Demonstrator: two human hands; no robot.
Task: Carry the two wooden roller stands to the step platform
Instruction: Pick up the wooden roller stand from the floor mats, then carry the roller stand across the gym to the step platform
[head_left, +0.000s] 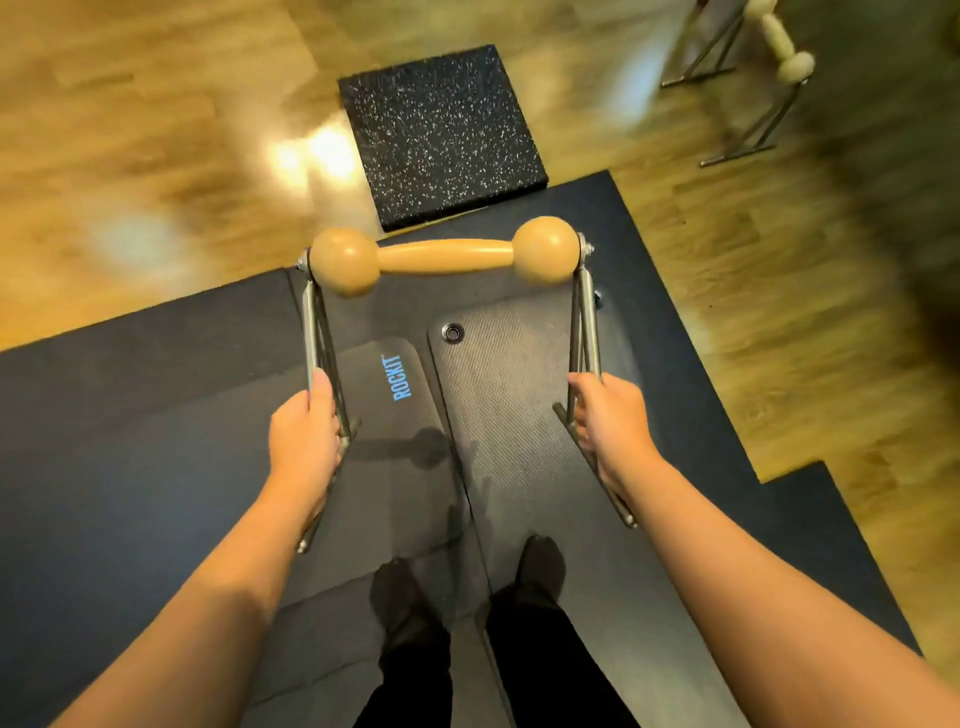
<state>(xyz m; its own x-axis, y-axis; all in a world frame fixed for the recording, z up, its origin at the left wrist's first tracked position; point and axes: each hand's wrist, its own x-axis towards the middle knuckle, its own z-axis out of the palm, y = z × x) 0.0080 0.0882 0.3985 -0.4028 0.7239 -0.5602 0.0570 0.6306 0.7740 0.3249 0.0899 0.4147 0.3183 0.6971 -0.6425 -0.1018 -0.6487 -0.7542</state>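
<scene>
The person is holding a roller stand with a tan wooden dumbbell-shaped roller on a grey metal frame (444, 255) out in front of the body, above the dark exercise mats (498, 395). The left hand (306, 431) is wrapped closed around the frame's left leg, and the right hand (610, 415) is wrapped closed around its right leg, each gripping low, well below the roller. The black speckled rubber step platform (441, 135) is lying on the wooden floor just beyond the roller, its near edge touching or overlapping the far corner of the dark floor matting. A second roller stand with a pale roller and thin metal legs (769, 67) is standing well to the right of the platform.

Several things could be going wrong from here. With both grips low, the heavy wooden end is sitting high and forward, so the stand may be tipping away from the person if either wrist relaxes. The frame's foot bars are trailing close to the person's legs (the dark shoes are right beneath them) and could be catching a shin mid-stride. The overlapping mat edges between the feet and the platform are a likely trip point. The surroundings are blurred, which suggests quick motion, so setting the stand down short of the platform is also a risk.
</scene>
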